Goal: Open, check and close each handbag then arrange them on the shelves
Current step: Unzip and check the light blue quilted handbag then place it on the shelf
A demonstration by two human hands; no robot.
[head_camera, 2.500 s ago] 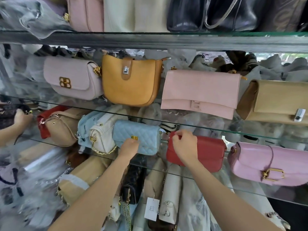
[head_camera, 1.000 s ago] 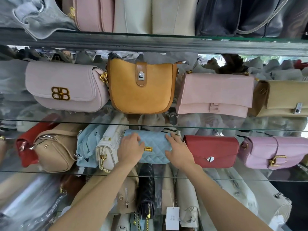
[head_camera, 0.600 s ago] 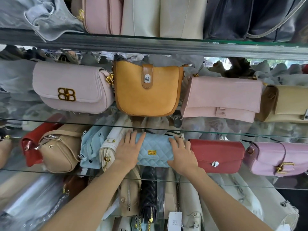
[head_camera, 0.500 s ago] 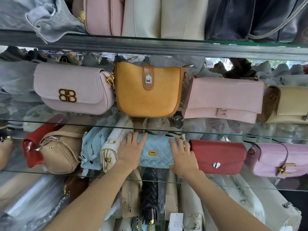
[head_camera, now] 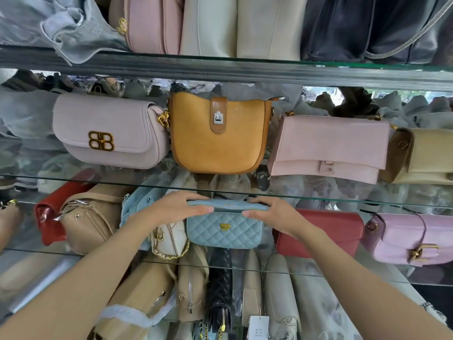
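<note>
A light blue quilted handbag [head_camera: 224, 233] with a small gold clasp stands upright and closed on the lower glass shelf [head_camera: 343, 276]. It sits between a white chain-strap bag [head_camera: 169, 239] and a red flap bag [head_camera: 318, 231]. My left hand [head_camera: 171, 208] lies over the blue bag's top left end, fingers straight and pointing right. My right hand [head_camera: 274, 213] lies over its top right end, fingers straight and pointing left. Both hands touch the top edge.
On the shelf above stand a pale pink bag with a gold logo [head_camera: 110, 133], a mustard bucket bag [head_camera: 218, 143] and a pink flap bag [head_camera: 328, 146]. A pink buckle bag [head_camera: 404, 236] and a tan bag [head_camera: 90, 219] share the lower shelf. Another person's hand [head_camera: 7, 222] shows at left.
Both my hands have slid up from the front face of the blue quilted bag to its top edge. The bag now sits squarely, its clasp facing me.
</note>
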